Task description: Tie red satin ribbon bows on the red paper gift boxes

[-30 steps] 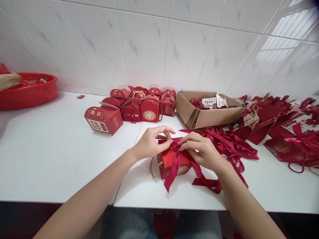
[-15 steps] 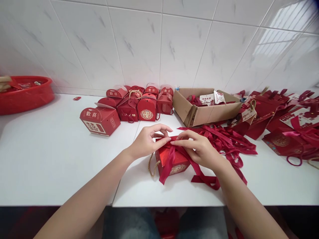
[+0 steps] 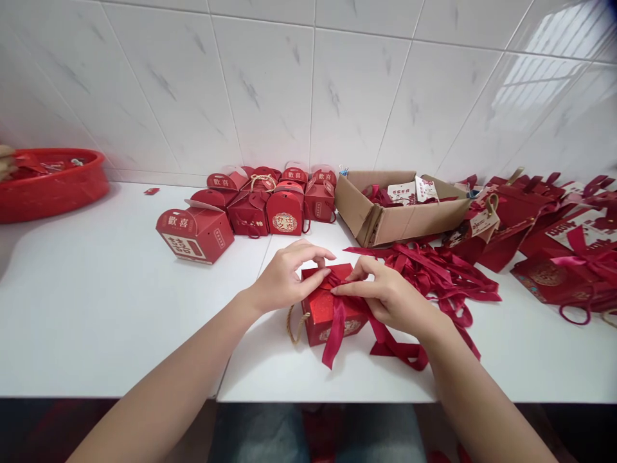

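A small red gift box with a gold emblem on its front stands before me, a twisted cord handle at its left side. Dark red ribbon lies across its top, one end hanging over the front, more trailing right onto the table. My left hand is closed in a pinch on the ribbon at the top of the box. From the right, my right hand pinches the same ribbon, thumb and forefinger together. The exact crossing of the ribbon is partly hidden by my fingers.
Several red gift boxes stand along the tiled wall, one box nearer left. A cardboard tray holds tags. Loose ribbons lie beside it, and finished-looking boxes crowd the right. Another person's hand is at a red basin.
My right hand's fingers have shifted slightly down on the ribbon. The hanging ribbon end has swung right and lower across the box front, and more of the box top shows.
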The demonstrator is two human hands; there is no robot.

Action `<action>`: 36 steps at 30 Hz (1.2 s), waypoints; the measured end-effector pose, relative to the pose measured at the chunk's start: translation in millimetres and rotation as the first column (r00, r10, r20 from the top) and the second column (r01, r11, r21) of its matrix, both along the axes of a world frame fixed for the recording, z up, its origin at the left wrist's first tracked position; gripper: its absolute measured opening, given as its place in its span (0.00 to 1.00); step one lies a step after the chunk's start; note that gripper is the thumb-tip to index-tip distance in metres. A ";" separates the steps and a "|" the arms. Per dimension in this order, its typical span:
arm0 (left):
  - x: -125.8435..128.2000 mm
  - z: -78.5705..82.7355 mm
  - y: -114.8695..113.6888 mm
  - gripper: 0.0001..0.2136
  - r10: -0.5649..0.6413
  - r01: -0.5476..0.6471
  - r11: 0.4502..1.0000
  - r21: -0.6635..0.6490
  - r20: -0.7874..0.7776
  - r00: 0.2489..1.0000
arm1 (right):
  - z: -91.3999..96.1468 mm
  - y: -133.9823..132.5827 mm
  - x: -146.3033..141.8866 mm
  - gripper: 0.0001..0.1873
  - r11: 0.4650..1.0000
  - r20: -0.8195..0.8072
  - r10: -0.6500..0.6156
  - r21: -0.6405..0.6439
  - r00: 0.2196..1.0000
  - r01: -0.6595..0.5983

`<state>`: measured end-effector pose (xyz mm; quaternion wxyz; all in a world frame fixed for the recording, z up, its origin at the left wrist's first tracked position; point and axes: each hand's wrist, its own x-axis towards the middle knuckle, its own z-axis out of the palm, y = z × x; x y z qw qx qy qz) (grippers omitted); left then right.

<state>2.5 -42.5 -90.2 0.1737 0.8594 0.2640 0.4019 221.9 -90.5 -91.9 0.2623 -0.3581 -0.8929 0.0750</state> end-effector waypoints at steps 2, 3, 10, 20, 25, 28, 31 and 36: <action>-0.6 0.5 0.7 0.09 0.002 -0.002 1.000 0.017 -0.009 1.000 | 0.2 -0.7 0.7 0.25 1.000 -0.006 0.000 -0.004 1.000 0.000; -1.0 1.0 1.0 0.09 0.002 -0.002 1.000 0.024 -0.009 1.000 | 0.4 -1.0 0.9 0.25 1.000 -0.010 0.003 -0.008 1.000 -0.004; -3.9 4.5 3.0 0.09 0.018 -0.015 0.996 0.093 -0.031 0.999 | 1.7 -2.8 0.9 0.22 0.999 -0.004 -0.009 -0.049 1.000 0.009; -3.2 4.1 3.2 0.08 -0.058 0.053 0.998 -0.043 -0.138 0.989 | 0.1 -2.0 2.1 0.24 0.999 -0.019 0.018 -0.041 1.000 -0.019; -2.1 6.0 0.4 0.04 -0.135 0.111 0.982 -0.151 -0.160 0.978 | 0.1 -1.1 1.3 0.24 0.998 -0.046 0.049 -0.044 0.998 -0.051; -0.3 5.7 -0.7 0.06 -0.154 0.122 0.977 -0.175 -0.184 0.971 | 0.4 -0.9 -0.5 0.24 0.996 -0.067 0.079 -0.039 0.995 -0.082; 1.0 4.5 -1.0 0.06 -0.163 0.134 0.977 -0.164 -0.177 0.971 | 0.5 -0.6 -1.6 0.24 0.996 -0.067 0.091 -0.017 0.994 -0.092; -0.3 3.6 -1.1 0.03 -0.148 0.131 0.984 -0.118 -0.143 0.979 | -0.1 -0.1 -1.6 0.23 0.996 -0.056 0.090 0.007 0.994 -0.090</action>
